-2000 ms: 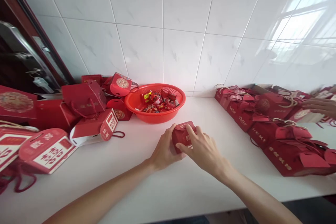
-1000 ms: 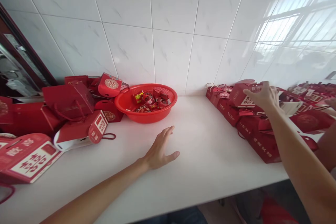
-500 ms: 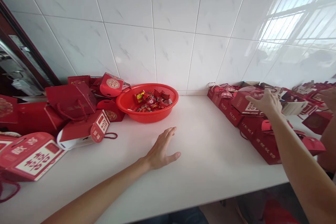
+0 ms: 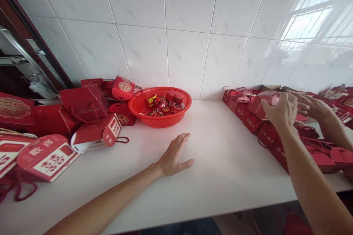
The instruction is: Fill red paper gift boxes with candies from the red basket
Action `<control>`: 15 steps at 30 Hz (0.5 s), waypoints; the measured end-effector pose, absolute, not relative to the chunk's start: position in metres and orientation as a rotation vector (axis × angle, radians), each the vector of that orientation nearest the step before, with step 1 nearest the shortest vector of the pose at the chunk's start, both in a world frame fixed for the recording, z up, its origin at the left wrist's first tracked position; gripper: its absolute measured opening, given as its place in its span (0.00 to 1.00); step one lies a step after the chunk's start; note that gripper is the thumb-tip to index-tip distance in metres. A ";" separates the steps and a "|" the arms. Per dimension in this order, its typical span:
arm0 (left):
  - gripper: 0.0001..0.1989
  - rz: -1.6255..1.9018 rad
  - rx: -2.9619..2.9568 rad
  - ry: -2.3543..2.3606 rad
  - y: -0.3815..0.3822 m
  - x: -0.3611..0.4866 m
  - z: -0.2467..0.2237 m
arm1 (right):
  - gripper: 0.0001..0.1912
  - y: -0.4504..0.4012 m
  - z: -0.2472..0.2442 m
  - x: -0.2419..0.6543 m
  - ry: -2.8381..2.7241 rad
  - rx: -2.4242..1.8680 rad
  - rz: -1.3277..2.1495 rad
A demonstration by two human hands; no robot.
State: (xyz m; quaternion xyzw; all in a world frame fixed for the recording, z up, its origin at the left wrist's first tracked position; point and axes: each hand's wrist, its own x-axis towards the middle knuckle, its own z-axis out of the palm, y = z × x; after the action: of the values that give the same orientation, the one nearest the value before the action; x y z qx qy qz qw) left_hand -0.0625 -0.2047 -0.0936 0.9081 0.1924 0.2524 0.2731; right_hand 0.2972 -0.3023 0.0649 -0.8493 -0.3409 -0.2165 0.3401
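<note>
My left hand [image 4: 176, 156] rests low over the white tabletop [image 4: 209, 169], fingers stretched and thumb apart, holding nothing. My right hand [image 4: 284, 112] is over the rows of red gift boxes at the right. Its thumb is spread across a red gift box [image 4: 259, 107] lying on top of the others; its fingertips are partly hidden, and no grip shows. Just beyond it, another person's hand [image 4: 316, 106] reaches in from the right, nearly overlapping mine. Between my left hand and the wall stands a red plastic basket [image 4: 160, 121] with wrapped candies [image 4: 165, 106] in it.
A heap of red gift boxes with cord handles [image 4: 82, 102] fills the left side, one box [image 4: 52, 158] lying nearest. More red boxes [image 4: 338, 95] stand at the far right. A tiled wall [image 4: 187, 55] closes off the back; a door frame [image 4: 35, 33] stands at the left.
The view has turned slightly left. My left hand keeps its pose. My right hand stays over the boxes, while the other person's hand has moved left, close to it.
</note>
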 end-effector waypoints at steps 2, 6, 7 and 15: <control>0.43 0.686 2.447 0.509 -0.205 -0.062 -0.094 | 0.14 -0.294 0.060 0.283 -0.980 -2.100 -0.534; 0.45 0.672 2.456 0.520 -0.207 -0.061 -0.094 | 0.05 -0.271 0.028 0.249 -1.382 -1.817 -0.405; 0.45 0.667 2.458 0.526 -0.207 -0.061 -0.094 | 0.04 -0.266 0.016 0.237 -1.472 -1.738 -0.342; 0.28 0.719 2.592 0.668 -0.188 -0.068 -0.094 | 0.07 -0.300 -0.043 0.084 -2.173 -0.889 0.340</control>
State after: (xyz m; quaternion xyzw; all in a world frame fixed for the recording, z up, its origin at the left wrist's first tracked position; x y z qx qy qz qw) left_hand -0.0678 -0.1883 -0.0937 0.9193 0.2370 0.2550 0.1838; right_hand 0.0840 -0.2997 -0.0432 -0.3473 -0.8491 0.1330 0.3751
